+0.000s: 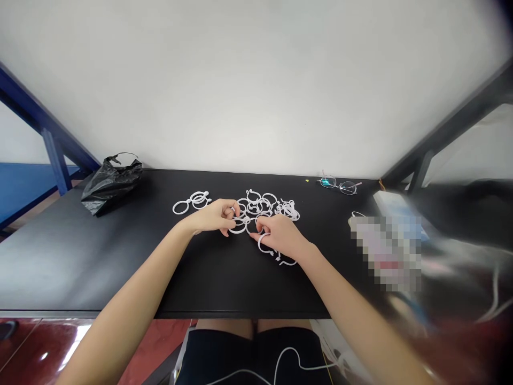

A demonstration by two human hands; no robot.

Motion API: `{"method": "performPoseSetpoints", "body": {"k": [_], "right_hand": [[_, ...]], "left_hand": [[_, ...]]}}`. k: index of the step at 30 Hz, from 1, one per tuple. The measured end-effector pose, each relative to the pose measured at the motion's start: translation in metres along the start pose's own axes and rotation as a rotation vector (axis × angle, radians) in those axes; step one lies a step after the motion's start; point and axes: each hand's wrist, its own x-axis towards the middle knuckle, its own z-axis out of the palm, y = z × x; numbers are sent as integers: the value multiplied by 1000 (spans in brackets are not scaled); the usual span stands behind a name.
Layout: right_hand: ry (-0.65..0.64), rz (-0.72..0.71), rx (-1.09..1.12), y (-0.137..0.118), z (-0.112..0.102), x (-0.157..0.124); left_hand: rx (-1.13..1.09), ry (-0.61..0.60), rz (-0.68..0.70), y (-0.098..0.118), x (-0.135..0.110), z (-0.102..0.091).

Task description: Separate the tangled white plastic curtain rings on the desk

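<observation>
Several thin white plastic rings with small eyelets, which look like curtain rings, lie in a loose pile (264,202) on the black table. My left hand (218,215) is at the pile's left side, its fingers pinched on a white ring (238,231). Just right of it, my right hand (277,232) has thumb and finger closed on another white ring (252,226) touching the first. Under the right hand are more rings (264,245), some of them open, partly hidden by the palm. A small group of rings (181,207) lies apart, behind my left wrist.
A black plastic bag (112,184) sits at the table's back left. Eyeglasses (339,185) lie at the back right. Nearer on the right are a white and blue box (395,211) and a blurred-out item (385,254). A white cable (288,350) crosses my lap.
</observation>
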Motion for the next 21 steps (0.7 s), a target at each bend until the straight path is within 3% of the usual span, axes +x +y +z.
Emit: {"method": "performPoseSetpoints", "body": {"k": [8, 14, 18, 21], "right_hand": [[96, 30, 38, 4, 6, 1], [231, 107, 176, 3, 5, 1], [329, 166, 415, 4, 7, 4], [268, 281, 740, 3, 7, 8]], "left_hand": [[-120, -142, -22, 7, -7, -7], [-98, -136, -10, 8, -7, -5], [1, -168, -16, 2, -5, -5], [17, -146, 13, -1, -1, -3]]}}
